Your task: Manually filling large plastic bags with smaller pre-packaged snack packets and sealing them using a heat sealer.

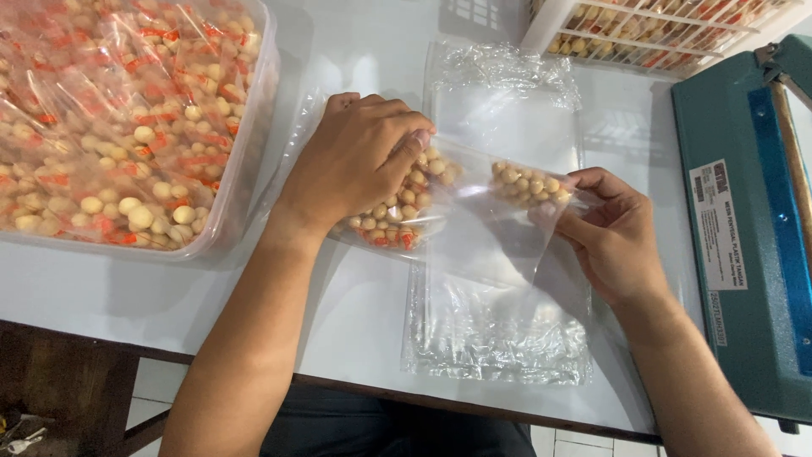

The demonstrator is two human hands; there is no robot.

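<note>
My left hand (355, 161) grips a small clear packet of round pale snack balls (393, 216) and pushes it into the mouth of a larger clear plastic bag (482, 228). My right hand (605, 233) pinches the open edge of that bag, holding it up off the table. Another small packet of the same balls (529, 184) sits inside the bag near my right fingers.
A stack of empty clear bags (499, 330) lies flat on the white table (110, 296) under my hands. A clear tub (233, 195) full of filled snack packets stands at the left. A teal heat sealer (748, 237) is at the right; a white crate (643, 34) at the back.
</note>
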